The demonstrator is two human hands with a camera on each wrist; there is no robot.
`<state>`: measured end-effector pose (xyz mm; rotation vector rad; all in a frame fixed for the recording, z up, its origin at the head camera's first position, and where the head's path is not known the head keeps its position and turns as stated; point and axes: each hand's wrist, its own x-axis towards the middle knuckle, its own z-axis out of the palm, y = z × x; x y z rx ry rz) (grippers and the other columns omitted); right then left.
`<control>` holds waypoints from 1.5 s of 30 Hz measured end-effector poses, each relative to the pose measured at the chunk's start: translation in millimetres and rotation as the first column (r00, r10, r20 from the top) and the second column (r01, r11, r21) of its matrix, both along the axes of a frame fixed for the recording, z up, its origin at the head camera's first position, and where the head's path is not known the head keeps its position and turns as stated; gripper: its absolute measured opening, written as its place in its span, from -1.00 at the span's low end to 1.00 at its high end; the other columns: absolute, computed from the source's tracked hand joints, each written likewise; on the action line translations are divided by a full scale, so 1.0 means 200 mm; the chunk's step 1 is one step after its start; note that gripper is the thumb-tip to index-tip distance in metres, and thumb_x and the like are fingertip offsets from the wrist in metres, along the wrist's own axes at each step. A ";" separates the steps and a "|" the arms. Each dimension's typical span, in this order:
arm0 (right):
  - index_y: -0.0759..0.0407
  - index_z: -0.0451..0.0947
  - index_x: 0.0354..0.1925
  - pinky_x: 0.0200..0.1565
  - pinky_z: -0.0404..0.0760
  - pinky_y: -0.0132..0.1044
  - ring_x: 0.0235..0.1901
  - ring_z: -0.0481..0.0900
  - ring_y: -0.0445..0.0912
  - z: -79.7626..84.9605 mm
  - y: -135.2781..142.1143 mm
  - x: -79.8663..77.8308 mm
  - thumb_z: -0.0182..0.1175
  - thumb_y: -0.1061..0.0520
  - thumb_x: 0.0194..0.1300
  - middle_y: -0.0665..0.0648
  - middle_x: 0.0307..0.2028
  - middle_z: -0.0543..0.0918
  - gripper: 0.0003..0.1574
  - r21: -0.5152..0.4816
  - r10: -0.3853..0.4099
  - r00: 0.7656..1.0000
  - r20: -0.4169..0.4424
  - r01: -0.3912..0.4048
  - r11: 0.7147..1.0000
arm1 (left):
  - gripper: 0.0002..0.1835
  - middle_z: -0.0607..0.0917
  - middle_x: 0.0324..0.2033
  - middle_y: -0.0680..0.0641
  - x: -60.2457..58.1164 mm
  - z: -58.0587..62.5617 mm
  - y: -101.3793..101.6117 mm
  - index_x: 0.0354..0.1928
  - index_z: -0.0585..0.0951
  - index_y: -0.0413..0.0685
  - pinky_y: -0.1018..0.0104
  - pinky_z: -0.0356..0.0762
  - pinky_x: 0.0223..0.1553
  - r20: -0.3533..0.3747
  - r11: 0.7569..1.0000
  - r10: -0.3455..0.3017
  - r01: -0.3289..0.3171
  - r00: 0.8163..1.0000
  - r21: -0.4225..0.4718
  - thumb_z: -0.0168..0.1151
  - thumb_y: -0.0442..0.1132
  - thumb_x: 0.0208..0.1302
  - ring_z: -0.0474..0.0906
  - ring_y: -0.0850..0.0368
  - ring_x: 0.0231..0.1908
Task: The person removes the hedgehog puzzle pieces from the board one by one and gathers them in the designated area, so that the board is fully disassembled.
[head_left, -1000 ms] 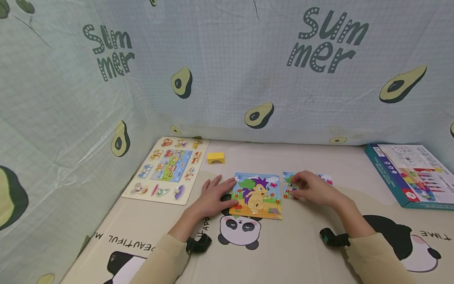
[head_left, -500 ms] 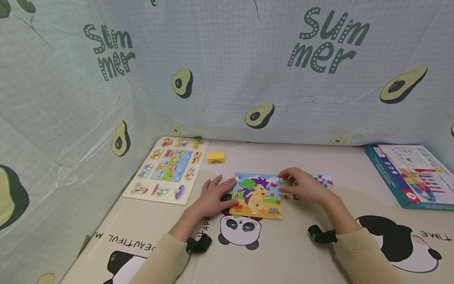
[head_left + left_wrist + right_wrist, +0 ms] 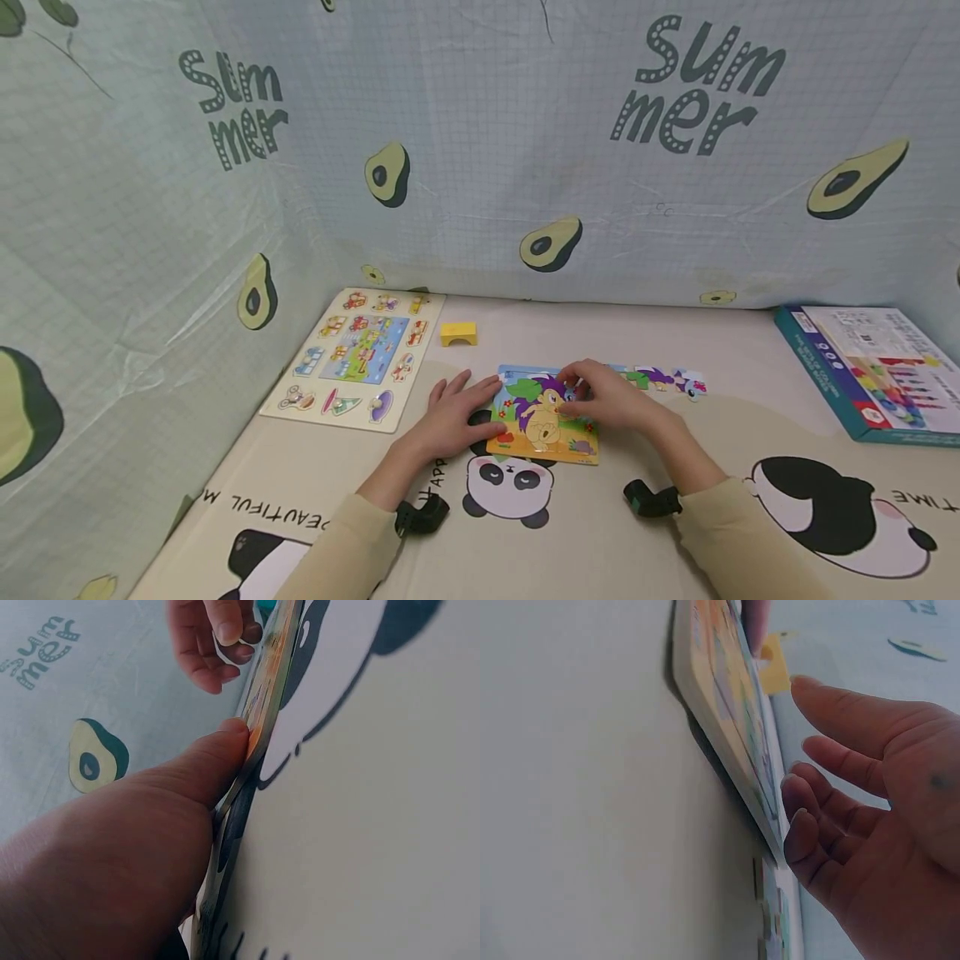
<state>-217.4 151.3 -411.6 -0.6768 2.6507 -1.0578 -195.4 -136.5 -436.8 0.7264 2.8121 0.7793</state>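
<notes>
A hedgehog jigsaw puzzle in a flat square tray lies on the tabletop in the head view. My left hand rests along its left side, fingers spread. In the left wrist view the thumb of that hand presses on the puzzle's edge. Over the puzzle's right half hovers my right hand, its thumb and fingers loosely bent. The right wrist view shows a gap between thumb and fingertips of this hand, with nothing in it. Several loose jigsaw pieces lie right of the puzzle, partly hidden by the hand.
A wooden picture board with knobbed shapes lies at the back left. Beside it stands a yellow arch block. A flat teal box sits at the far right. A patterned curtain hangs behind the table.
My right hand has moved left, from the loose pieces beside the puzzle to over its right half. My left hand has stayed in place.
</notes>
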 end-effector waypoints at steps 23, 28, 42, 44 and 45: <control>0.18 0.52 0.20 0.16 0.52 0.03 0.00 0.46 0.00 -0.03 -0.10 0.05 0.44 -0.09 0.24 0.11 0.04 0.50 -0.33 0.138 -0.059 0.998 0.024 0.055 0.989 | -0.24 0.29 0.50 0.02 0.01 0.00 0.01 0.52 0.33 0.05 -0.24 -0.38 0.44 0.001 1.000 -0.008 0.008 1.000 0.006 0.24 0.17 0.38 -0.15 -0.18 0.54; 0.16 0.51 0.24 0.20 0.49 0.09 0.04 0.47 0.03 -0.02 -0.11 0.05 0.43 -0.10 0.25 0.15 0.10 0.49 -0.30 0.160 -0.058 0.998 0.012 0.056 0.986 | -0.24 0.29 0.50 0.03 0.00 0.00 0.01 0.52 0.32 0.05 -0.24 -0.37 0.43 -0.002 1.000 -0.007 0.007 1.000 0.004 0.25 0.16 0.38 -0.15 -0.19 0.54; 0.17 0.51 0.22 0.20 0.48 0.10 0.05 0.48 0.06 -0.04 -0.16 0.03 0.48 -0.07 0.19 0.16 0.06 0.52 -0.28 0.161 -0.097 0.995 0.003 0.095 0.982 | -0.24 0.28 0.50 0.06 -0.01 -0.01 -0.01 0.53 0.32 0.05 -0.24 -0.37 0.44 -0.016 1.000 -0.001 0.001 1.000 -0.001 0.24 0.16 0.38 -0.14 -0.17 0.54; 0.18 0.51 0.20 0.19 0.49 0.09 0.03 0.48 0.06 -0.04 -0.16 0.03 0.49 -0.05 0.19 0.15 0.03 0.53 -0.30 0.153 -0.102 0.995 0.005 0.100 0.983 | -0.24 0.29 0.50 0.06 -0.01 -0.02 0.00 0.53 0.32 0.05 -0.24 -0.37 0.44 -0.017 1.000 -0.002 0.002 1.000 0.002 0.25 0.15 0.38 -0.14 -0.18 0.54; 0.18 0.50 0.20 0.19 0.49 0.07 0.01 0.48 0.05 -0.04 -0.16 0.03 0.49 -0.03 0.18 0.14 0.01 0.53 -0.30 0.146 -0.106 0.994 0.009 0.103 0.984 | -0.24 0.29 0.50 0.06 -0.01 -0.02 0.00 0.53 0.32 0.05 -0.24 -0.37 0.44 -0.017 1.000 -0.002 0.002 1.000 0.001 0.25 0.15 0.38 -0.14 -0.18 0.54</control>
